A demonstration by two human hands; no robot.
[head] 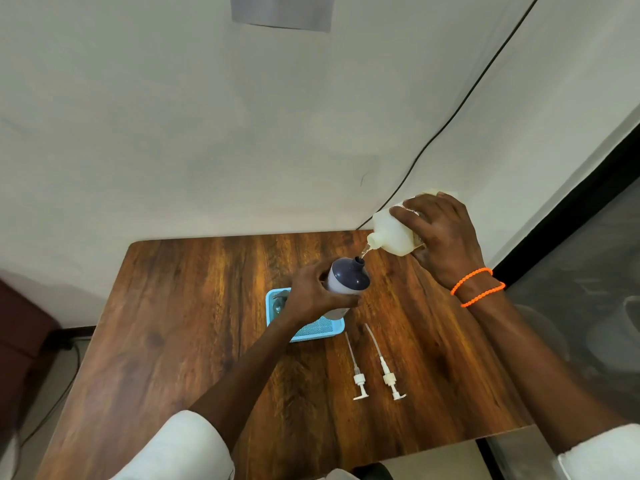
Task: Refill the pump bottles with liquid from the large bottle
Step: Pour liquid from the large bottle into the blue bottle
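Your left hand (313, 294) grips the pump bottle (344, 280): pale body, dark navy shoulder, open neck, tilted over the desk (194, 306) centre. At 2 o'clock from it, your right hand (441, 237) grips the large bottle (394, 233), translucent cream, tipped, clear liquid streaming into the neck. Two white pumps (375, 367) lie at 6 o'clock beside a blue tray (311, 330).

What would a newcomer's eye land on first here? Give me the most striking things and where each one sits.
First, the pour near the table's far edge: the right hand tips the large white bottle so liquid runs into the open neck of the dark-topped pump bottle, gripped by the left hand. Next, two white pump heads with long tubes lie side by side on the wooden table, nearer the person. A light blue tray sits under the left hand.
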